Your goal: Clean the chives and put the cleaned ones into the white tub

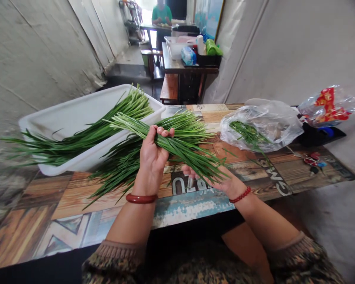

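Observation:
My left hand [155, 150] is wrapped round a bunch of garlic chives [186, 146], whose pale ends point up to the left and green tips down to the right. Under those tips is my right hand [211, 176], palm up with its fingers stretched out and partly covered by the leaves. Behind and below the held bunch, a loose pile of chives [121, 161] lies on the table. More chives [106, 122] rest in a white plastic tub [68, 98] at the left, their leaves hanging over its near side.
The wood-patterned table [71, 193] carries a clear plastic bag [272, 118] with green scraps, a red-printed bag [328, 104] and a bunch of keys [312, 159]. Walls stand on both sides. Farther back are another table [180, 70] and a seated person in green [162, 15].

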`<state>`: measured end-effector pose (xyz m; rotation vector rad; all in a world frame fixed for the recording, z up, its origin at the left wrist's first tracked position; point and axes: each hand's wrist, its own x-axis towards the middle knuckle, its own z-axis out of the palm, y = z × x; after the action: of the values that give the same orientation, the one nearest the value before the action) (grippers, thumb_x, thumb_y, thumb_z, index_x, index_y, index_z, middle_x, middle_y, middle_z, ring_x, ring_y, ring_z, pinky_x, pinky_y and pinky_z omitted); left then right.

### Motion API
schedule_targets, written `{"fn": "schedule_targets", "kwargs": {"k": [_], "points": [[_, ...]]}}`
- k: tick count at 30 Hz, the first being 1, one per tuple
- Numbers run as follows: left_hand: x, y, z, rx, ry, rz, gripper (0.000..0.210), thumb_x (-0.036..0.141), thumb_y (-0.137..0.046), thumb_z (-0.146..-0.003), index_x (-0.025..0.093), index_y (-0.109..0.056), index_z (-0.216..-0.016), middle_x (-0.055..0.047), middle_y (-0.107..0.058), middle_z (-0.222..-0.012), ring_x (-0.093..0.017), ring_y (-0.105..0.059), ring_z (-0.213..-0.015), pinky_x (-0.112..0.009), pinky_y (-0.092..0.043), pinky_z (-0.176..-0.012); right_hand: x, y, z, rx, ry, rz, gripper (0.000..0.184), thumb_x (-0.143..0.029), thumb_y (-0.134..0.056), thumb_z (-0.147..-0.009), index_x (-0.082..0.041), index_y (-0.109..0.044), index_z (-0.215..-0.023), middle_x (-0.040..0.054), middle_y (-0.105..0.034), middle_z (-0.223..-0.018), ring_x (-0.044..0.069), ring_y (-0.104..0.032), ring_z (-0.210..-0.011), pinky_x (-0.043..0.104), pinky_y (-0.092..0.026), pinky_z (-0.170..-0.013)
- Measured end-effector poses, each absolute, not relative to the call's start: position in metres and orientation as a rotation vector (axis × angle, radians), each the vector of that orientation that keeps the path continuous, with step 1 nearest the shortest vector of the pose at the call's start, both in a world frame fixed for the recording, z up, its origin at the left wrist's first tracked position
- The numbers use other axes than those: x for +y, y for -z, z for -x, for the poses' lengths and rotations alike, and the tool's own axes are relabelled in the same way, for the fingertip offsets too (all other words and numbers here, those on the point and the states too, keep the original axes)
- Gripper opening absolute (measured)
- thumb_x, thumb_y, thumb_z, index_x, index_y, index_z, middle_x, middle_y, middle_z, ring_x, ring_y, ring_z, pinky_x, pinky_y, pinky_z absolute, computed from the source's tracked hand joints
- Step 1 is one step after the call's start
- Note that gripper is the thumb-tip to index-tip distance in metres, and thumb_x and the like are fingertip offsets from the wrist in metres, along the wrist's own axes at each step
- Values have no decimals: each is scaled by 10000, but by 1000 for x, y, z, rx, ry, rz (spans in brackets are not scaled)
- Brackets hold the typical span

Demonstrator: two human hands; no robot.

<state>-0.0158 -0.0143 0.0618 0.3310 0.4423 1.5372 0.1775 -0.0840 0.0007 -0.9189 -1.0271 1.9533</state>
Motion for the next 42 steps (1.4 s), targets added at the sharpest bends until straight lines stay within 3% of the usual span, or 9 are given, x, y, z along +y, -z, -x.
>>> {"fn": "schedule_targets", "kwargs": {"k": [5,9,14,19,22,25,27,32,42], "points": [[-10,-62,25,446,-1609,-352,236,220,-507,-961,158,-530,-734,55,-496,-633,-38,-518,-547,-286,-548,-878,-92,-15,-184,-1129,-2013,929,318,-506,-538,-884,-212,-657,-865,17,-651,-712,112,-516,-509,247,-410,-467],[-9,-63,27,464,-1644,-397,209,239,-577,-925,166,-528,-736,61,-497,-623,-45,-520,-543,-285,-554,-843,-91,-23,-207,-1330,-1799,1107,355,-513,-541,-899,-200,-567,-733,-26,-560,-638,78,-372,-467,223,-257,-424],[-12,-62,21,469,-1662,-503,184,255,-631,-890,168,-538,-758,59,-511,-630,-57,-528,-565,-299,-552,-831,-88,-23,-227,-1593,-1659,1209,489,-589,-408,-936,-184,-609,-749,-1,-590,-680,93,-417,-517,228,-293,-463],[-13,-58,16,432,-1656,-577,162,241,-657,-868,158,-550,-778,51,-515,-643,-71,-524,-576,-301,-548,-779,-89,-20,-226,-2153,-1053,1344,355,-329,-463,-949,-183,-582,-649,-3,-552,-593,121,-493,-548,239,-386,-562],[-12,-57,15,430,-1661,-615,161,237,-669,-856,157,-551,-782,46,-506,-638,-80,-508,-565,-286,-538,-701,-91,-15,-223,-2309,-573,1419,239,-160,-412,-932,-168,-636,-848,50,-656,-776,162,-598,-708,259,-441,-681],[-12,-56,13,429,-1656,-636,173,234,-678,-849,158,-541,-774,48,-476,-621,-80,-475,-537,-248,-495,-599,-91,-9,-222,-2313,-268,1503,318,-78,-417,-880,-168,-627,-1102,90,-697,-962,198,-642,-881,277,-466,-780],[-13,-56,11,430,-1631,-623,186,226,-678,-848,156,-530,-759,54,-449,-610,-70,-442,-514,-225,-460,-553,-90,-5,-223,-2279,-125,1562,368,-55,-445,-834,-175,-632,-1127,96,-702,-979,213,-647,-903,289,-475,-794],[-17,-56,3,458,-1571,-603,215,230,-688,-841,155,-512,-744,65,-406,-598,-55,-390,-482,-199,-401,-499,-79,-3,-227,-2139,1,1601,395,-25,-450,-793,-213,-666,-1064,65,-718,-955,208,-650,-899,277,-474,-776],[-14,-57,9,513,-1655,-553,199,189,-624,-881,148,-504,-727,70,-383,-579,-39,-352,-449,-169,-337,-447,-38,-1,-295,-1541,50,1677,390,-185,-333,-922,-160,-633,-1169,94,-717,-955,199,-627,-730,311,-493,-670]]}}
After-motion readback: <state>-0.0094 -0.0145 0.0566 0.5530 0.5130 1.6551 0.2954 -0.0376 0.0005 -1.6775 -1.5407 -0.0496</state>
